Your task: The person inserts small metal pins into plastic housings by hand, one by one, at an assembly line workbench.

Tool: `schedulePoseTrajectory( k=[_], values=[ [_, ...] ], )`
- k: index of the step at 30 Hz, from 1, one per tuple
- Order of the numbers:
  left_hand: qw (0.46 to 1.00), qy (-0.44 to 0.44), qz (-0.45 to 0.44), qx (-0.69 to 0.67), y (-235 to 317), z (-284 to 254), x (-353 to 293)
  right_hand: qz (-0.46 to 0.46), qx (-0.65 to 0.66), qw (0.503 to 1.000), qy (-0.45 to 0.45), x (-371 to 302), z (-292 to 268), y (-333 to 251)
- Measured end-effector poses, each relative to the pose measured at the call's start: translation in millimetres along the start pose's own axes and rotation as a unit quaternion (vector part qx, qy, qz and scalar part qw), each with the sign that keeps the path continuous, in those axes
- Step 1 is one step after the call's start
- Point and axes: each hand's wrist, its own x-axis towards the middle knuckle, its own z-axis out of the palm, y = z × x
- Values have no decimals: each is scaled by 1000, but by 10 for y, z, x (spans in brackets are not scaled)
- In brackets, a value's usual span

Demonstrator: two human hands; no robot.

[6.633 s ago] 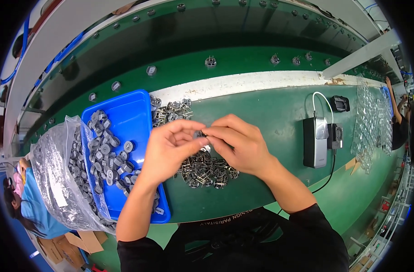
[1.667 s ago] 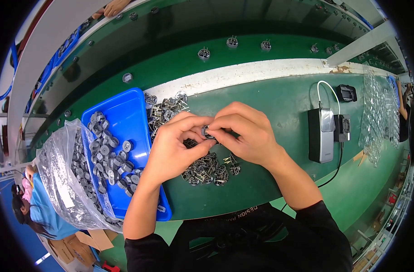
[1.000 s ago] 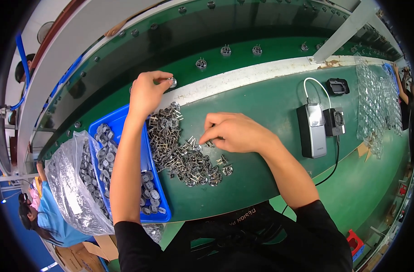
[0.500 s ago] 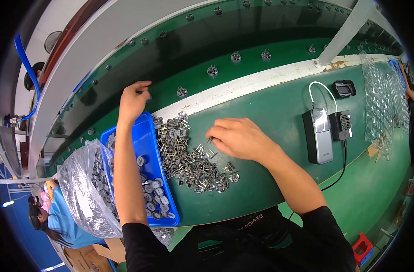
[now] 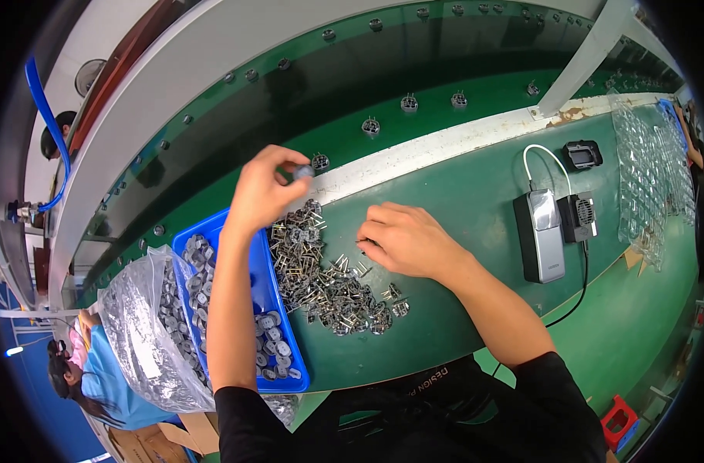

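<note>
My left hand [image 5: 271, 189] is pinched on a small round grey part [image 5: 304, 172], blurred by motion, above the white rail at the belt's near edge. Just beyond it, a round part with upright pins [image 5: 320, 162] sits on the green conveyor belt. My right hand [image 5: 402, 241] hovers over the green table with its fingers closed; a dark bit of a small pinned part [image 5: 361, 247] shows at the fingertips, mostly hidden. Between my hands lies a heap of metal-pinned parts [image 5: 313, 270]. A blue tray [image 5: 294, 351] with round grey caps [image 5: 273, 339] stands under my left forearm.
A clear plastic bag [image 5: 140, 332] of grey caps leans on the tray's left side. More pinned parts [image 5: 410, 102] stand along the belt. At right are a grey-black device [image 5: 542, 235] with cables, a black holder [image 5: 583, 154] and clear blister trays [image 5: 649, 170]. People sit at left.
My left hand has come back from the belt, rightward and nearer, now with a round grey part in its fingers. My right hand has barely moved. The view has shifted slightly.
</note>
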Motion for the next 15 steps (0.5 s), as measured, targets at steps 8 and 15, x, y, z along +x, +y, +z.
schedulePoseTrajectory(
  k=[8, 15],
  values=[
    [991, -104, -1, 82, 198, 185, 128, -7, -9, 1000, -10, -11, -7, -8],
    [993, -57, 16, 100, 58, 243, 354, -23, -24, 999, -17, -5, -10, -36]
  ],
)
